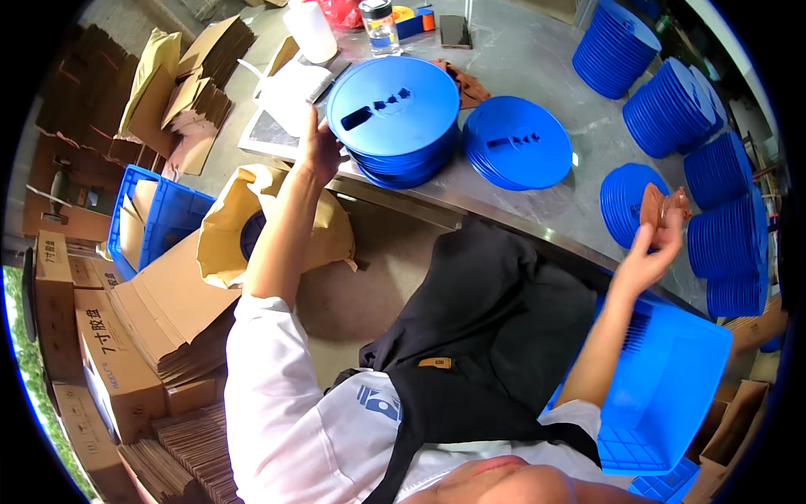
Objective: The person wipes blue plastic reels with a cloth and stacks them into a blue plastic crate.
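Note:
A tall stack of blue plastic reels (pixel 395 126) stands on the metal table in front of me. My left hand (pixel 321 151) is at the left side of this stack, fingers extended along its edge and partly hidden by it. Over at the right, my right hand (pixel 659 248) is raised, closed on a crumpled reddish-brown cloth (pixel 652 204). Behind that cloth sits a small stack of blue reels (pixel 623 206). Between my hands lies a lower stack of blue discs (pixel 522 143), its top one showing a slot and star-shaped cutouts.
More blue reel stacks (pixel 663 109) line the table's right side. At the back are a white bottle (pixel 311 32), a clear jar (pixel 379 29) and a phone (pixel 455 32). A yellow sack (pixel 220 223) and cartons (pixel 117 353) stand left; a blue crate (pixel 672 370) is at right.

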The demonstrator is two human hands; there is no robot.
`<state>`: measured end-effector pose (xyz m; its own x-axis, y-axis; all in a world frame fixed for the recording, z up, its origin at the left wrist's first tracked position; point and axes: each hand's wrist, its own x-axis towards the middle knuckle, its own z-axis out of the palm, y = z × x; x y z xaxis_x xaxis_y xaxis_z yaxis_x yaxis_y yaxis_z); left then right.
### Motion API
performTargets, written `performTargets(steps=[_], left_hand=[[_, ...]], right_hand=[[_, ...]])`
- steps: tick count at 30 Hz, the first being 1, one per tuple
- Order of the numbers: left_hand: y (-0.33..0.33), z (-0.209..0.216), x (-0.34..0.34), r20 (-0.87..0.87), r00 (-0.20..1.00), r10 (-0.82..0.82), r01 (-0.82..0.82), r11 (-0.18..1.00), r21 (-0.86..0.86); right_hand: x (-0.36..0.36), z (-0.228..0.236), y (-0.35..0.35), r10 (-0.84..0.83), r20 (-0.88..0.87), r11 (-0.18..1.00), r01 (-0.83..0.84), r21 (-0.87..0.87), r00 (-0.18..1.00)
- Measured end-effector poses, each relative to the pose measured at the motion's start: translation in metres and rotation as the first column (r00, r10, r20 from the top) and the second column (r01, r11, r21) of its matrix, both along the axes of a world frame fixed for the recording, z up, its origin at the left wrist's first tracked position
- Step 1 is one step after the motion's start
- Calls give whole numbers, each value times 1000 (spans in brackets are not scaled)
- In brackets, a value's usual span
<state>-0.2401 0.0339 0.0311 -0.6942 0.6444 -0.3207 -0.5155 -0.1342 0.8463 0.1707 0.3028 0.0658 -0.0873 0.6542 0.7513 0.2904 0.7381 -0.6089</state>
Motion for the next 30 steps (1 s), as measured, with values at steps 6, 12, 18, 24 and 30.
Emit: performTargets(steps=[6, 12, 18, 24, 30], left_hand=[[15, -18, -40, -21, 981, -192, 194, 978, 79], [21, -4, -52, 45, 935, -353, 350, 935, 52], [16, -2, -51, -33, 902, -431, 432, 902, 19], [20, 19, 8, -19, 993, -116, 117, 992, 51], [-32, 35, 70, -15, 982, 188, -187, 979, 78]], right_hand=[[-123, -74, -116, 752, -418, 169, -762, -625, 509], [-222, -64, -117, 452, -669, -44, -735, -677, 590], [-246, -51, -107, 484, -728, -173, -762, -624, 486], [-227, -50, -105, 245, -891, -187, -883, -431, 383], [-190, -42, -141, 496, -848, -131, -949, -288, 189]])
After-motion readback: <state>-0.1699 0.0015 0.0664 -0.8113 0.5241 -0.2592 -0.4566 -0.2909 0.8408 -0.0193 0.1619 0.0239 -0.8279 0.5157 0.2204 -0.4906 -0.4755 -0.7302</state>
